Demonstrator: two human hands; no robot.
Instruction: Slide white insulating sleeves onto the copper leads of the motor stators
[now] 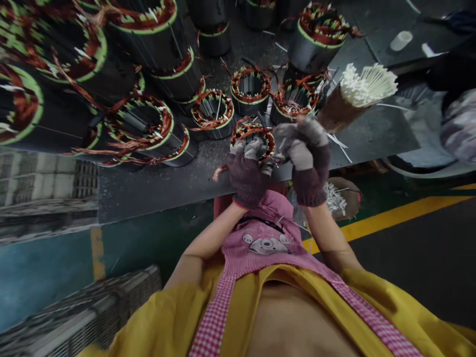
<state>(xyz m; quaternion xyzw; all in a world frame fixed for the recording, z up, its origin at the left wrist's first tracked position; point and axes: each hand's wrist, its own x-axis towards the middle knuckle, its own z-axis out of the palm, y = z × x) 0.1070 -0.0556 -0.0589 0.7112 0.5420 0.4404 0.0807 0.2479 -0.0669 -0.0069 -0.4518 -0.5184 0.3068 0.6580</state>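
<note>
On the near edge of the dark table stands a motor stator (247, 130) with copper windings and green slot liners around its rim. My left hand (250, 173), in a dark glove with grey fingertips, grips the near side of its rim. Just to the right of the stator is my right hand (309, 163), gloved alike and slightly smeared by motion. Its fingers are curled and pressed together; what lies between them is too unclear to make out. Both hands hide the stator's front wall.
More stators (212, 111) stand behind and to the left, some stacked. A brown holder (334, 110) full of white strips (366, 87) stands at the right, with loose strips beside it. Below the table edge is a container of white scraps (334, 198). A small white cylinder (401, 40) lies at the far right.
</note>
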